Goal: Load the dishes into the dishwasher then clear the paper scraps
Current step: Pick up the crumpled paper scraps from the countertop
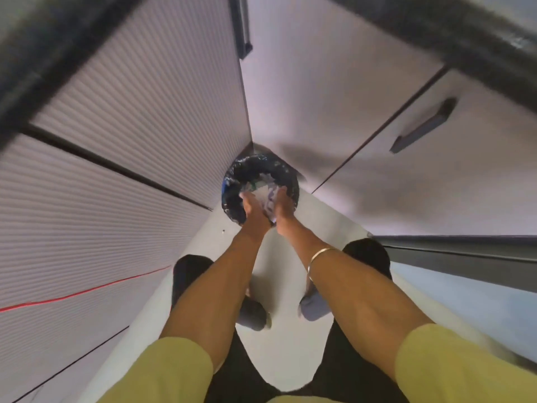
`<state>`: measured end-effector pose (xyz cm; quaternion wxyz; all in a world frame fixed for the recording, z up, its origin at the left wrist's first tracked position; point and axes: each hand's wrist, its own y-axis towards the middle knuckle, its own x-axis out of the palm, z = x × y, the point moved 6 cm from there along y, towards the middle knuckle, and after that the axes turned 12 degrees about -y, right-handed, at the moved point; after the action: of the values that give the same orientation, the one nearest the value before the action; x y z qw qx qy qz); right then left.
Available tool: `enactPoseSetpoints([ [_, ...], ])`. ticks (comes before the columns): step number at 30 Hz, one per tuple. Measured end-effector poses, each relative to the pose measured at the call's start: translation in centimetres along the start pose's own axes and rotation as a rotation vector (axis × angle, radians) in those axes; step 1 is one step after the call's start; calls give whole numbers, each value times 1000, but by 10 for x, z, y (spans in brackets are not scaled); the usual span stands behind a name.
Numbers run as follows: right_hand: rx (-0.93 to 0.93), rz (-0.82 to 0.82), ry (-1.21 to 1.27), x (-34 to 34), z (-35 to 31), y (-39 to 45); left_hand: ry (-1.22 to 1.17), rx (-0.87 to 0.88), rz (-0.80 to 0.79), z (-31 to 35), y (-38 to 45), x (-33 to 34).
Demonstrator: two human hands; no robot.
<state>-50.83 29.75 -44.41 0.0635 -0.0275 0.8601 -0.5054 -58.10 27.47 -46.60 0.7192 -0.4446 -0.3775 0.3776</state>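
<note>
While cupped together over the bin (pixel 232 196), both hands' grip (pixel 266 203) round paper scraps (pixel 268 199).

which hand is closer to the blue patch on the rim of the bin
Left. The left hand is over the bin's left side, near the blue patch; the right hand is across the opening, paper scraps between them.

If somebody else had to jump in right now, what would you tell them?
Left hand and right hand: both cupped side by side round a bunch of paper scraps, over the bin.
Bin: black-lined, on the floor in the corner between the cabinets. Some scraps already lie inside.
Done: scraps gathered and carried to the bin.
Left: let go so they fall in. The dishwasher and dishes are out of view, so check those, and look for stray scraps.
</note>
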Motion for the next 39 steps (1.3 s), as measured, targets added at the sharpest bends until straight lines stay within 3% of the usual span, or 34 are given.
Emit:
enactPoseSetpoints([
  [4,35,-16,-20,3,19,59,128,-53,25,-13,66,-14],
  [6,91,-103,-10,6,25,81,10,-160,56,-20,92,-26],
  [8,141,-108,-42,-1,26,86,-57,-166,43,-12,74,-21],
  [16,144,-87,-229,-34,10,-30,105,-62,-62,12,-58,-12],
  [20,100,-70,-394,-41,-40,-120,345,59,-43,42,-138,3],
  [24,-100,49,-863,-50,-108,-204,658,164,-109,78,-227,31],
  [28,-271,65,-1246,-52,-159,-282,987,259,-165,101,-303,45],
  [39,-458,96,-1499,-61,-228,-346,1420,443,-117,169,-391,78],
])
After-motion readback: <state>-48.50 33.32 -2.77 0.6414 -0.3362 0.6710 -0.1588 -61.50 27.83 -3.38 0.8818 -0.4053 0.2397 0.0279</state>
